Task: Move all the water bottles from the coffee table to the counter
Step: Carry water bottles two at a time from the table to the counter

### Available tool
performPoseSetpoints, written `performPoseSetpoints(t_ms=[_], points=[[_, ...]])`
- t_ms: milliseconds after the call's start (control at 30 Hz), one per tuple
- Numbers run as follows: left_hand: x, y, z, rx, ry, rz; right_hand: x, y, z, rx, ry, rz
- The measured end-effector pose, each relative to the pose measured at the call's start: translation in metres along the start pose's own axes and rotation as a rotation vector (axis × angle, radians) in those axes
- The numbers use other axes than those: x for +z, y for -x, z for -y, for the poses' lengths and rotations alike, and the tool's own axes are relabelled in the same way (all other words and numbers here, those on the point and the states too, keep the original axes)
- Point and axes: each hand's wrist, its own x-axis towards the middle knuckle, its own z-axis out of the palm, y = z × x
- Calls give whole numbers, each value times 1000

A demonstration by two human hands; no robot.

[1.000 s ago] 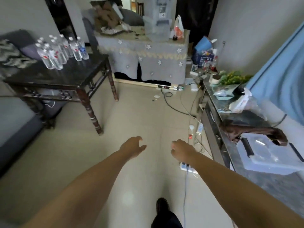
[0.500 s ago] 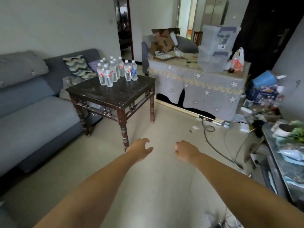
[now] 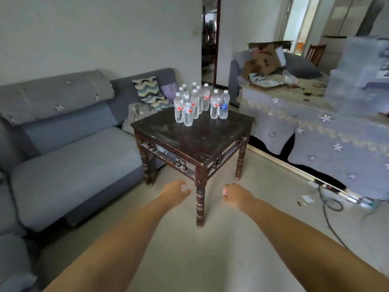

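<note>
Pale floor tiles fill the lower part of the head view, and two bare forearms reach forward over them. The left hand hangs in the air with its fingers loosely curled and holds nothing. The right hand is level with it, knuckles toward the camera and fingers bent under; it too holds nothing. Between the two hands stands the near corner leg of a dark wooden coffee table, set cornerwise to the viewer, with turned legs and a lower shelf.

On the far corner of the tabletop stands a cluster of water bottles, all upright with white caps, well apart from both hands. Most carry red-marked labels and crowd together; a blue-labelled bottle stands at the right edge of the group, just beside a red-labelled one.

Left of the table runs a grey sofa, with a wave-patterned cushion at its far end. To the right, a table draped in a flowered grey cloth bears an open cardboard box and clear plastic bins. Cables lie on the floor below it.
</note>
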Motion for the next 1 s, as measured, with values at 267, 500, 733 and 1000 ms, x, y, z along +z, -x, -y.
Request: performPoseSetpoints(t_ms=[267, 500, 733, 1000], points=[[-93, -132, 22, 51, -22, -40, -41, -137, 68, 12, 13, -3], [-121, -236, 46, 27, -2, -20, -65, -259, 94, 12, -17, 24], [-168, -390, 44, -2, 37, -105, -111, -418, 103, -38, -30, 43], [-209, -522, 42, -20, 101, -115, -164, -556, 116, -48, -48, 50]])
